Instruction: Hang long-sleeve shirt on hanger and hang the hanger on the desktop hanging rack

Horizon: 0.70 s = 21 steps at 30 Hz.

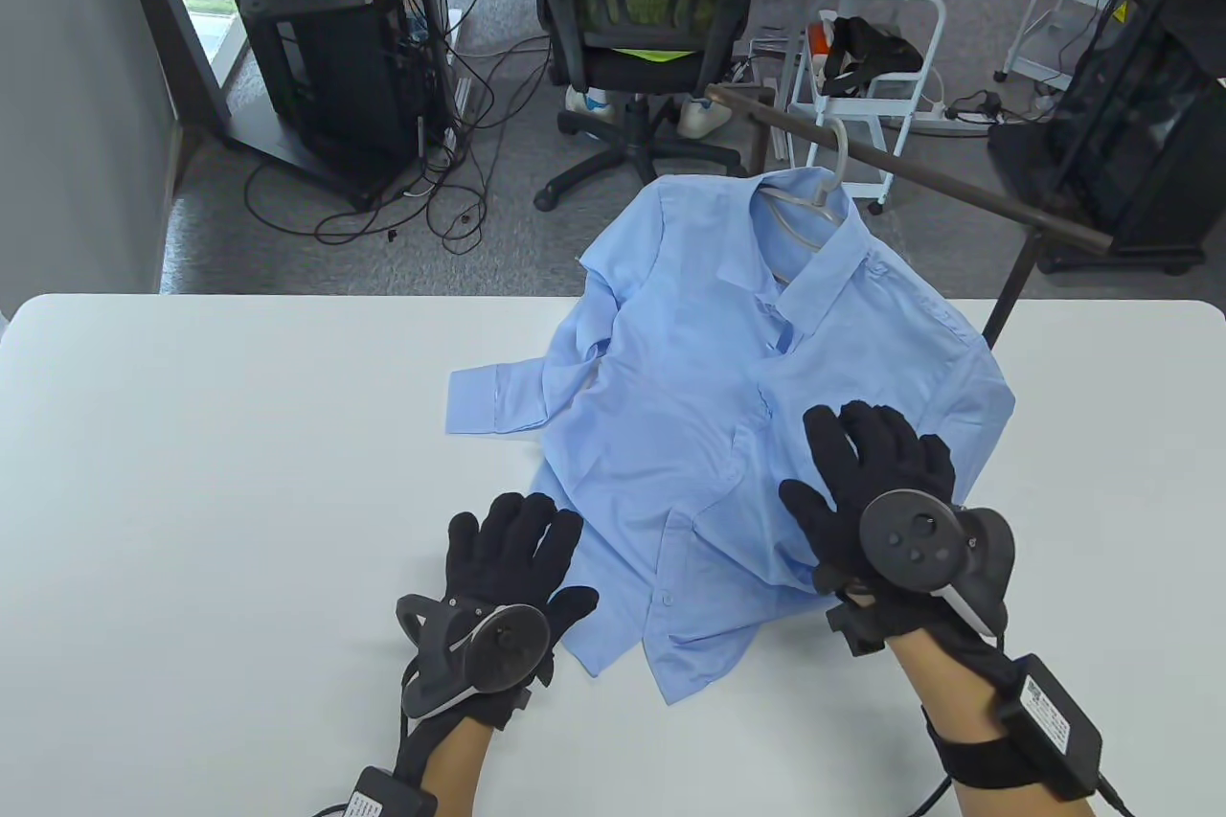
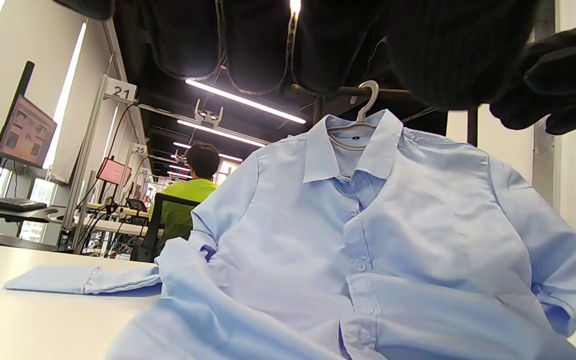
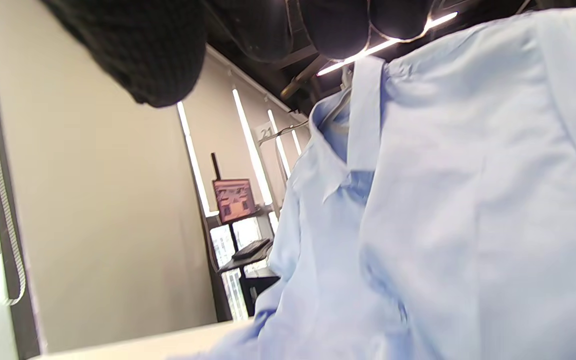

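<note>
Table view has the shirt [image 1: 709, 396] on its hanger [image 1: 831, 175], hooked over the rack [image 1: 919, 170], both my hands [image 1: 522, 558] [image 1: 876, 482] flat and holding nothing, though that trailing hem could probably drag it off.

Light blue long-sleeve shirt [image 1: 690, 396] sits buttoned on a pale hanger [image 1: 814, 204], whose hook loops over the dark rack bar [image 1: 910, 166] at upper right; hem and one sleeve sprawl across the white bench [image 1: 239, 472].

Blue shirt [image 2: 368, 235] on white hanger [image 2: 365, 107], hooked over dark rack bar [image 2: 348, 91], sleeve on table [image 2: 28, 320]
</note>
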Motion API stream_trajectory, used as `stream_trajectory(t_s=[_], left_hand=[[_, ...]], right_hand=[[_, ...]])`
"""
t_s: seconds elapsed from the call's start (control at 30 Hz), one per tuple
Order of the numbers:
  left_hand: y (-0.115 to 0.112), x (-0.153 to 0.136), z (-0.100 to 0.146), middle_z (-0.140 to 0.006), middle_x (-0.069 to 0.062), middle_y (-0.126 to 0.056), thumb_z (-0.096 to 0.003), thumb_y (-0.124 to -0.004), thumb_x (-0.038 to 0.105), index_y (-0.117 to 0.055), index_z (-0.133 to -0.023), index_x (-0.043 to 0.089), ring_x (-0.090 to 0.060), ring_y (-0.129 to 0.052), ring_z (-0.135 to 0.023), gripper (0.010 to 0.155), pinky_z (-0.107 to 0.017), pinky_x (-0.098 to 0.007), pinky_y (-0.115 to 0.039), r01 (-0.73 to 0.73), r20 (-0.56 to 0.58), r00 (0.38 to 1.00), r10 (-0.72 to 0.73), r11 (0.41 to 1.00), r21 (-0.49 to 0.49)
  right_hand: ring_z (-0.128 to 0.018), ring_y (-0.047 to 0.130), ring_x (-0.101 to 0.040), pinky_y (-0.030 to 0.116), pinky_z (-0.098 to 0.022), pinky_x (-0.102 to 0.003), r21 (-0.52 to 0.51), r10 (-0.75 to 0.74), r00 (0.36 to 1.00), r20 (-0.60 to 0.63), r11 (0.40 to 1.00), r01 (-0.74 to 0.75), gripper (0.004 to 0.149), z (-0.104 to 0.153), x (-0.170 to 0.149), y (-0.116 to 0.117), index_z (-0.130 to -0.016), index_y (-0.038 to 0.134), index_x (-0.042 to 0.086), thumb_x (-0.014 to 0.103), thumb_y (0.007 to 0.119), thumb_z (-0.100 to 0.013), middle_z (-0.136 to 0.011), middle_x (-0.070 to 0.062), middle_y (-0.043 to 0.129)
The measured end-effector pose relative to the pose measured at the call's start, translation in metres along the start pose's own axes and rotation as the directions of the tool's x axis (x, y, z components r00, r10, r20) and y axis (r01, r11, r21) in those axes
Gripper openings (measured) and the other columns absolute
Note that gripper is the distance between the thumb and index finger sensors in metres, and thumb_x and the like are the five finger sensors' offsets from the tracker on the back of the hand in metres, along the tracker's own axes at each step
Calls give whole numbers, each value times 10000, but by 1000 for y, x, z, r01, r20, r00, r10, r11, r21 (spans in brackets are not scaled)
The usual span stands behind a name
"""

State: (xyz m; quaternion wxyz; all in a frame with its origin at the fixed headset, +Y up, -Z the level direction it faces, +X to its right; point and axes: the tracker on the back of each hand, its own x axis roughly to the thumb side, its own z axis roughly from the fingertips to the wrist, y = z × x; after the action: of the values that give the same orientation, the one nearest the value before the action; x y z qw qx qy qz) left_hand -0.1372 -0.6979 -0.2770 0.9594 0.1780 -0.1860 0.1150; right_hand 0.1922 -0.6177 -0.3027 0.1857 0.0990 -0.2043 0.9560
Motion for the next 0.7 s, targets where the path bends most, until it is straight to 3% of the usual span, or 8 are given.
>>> stream_trajectory(t_s=[0.37,0.7], left_hand=[[-11,7,-1,-1194,-98,-503,-356,-811,620,-604,-1099,279,-440,-479,-1128,843,-712,-718,-372,46,48,998,-43,997,-65],[-25,13,-2,-1206,-85,-452,-347,-797,639,-558,-1110,298,-435,-439,-1138,869,-716,-718,-342,70,78,995,-60,990,-123]], right_hand=[[-1015,568,-492,381,-689,-774,42,68,991,116,996,-73,712,39,-2,49,-1053,657,259,546,839,-428,-1070,-172,584],[-1055,472,-487,334,-690,-794,129,122,972,200,980,-150,784,61,-4,71,-1071,607,290,631,808,-395,-1104,-154,513]])
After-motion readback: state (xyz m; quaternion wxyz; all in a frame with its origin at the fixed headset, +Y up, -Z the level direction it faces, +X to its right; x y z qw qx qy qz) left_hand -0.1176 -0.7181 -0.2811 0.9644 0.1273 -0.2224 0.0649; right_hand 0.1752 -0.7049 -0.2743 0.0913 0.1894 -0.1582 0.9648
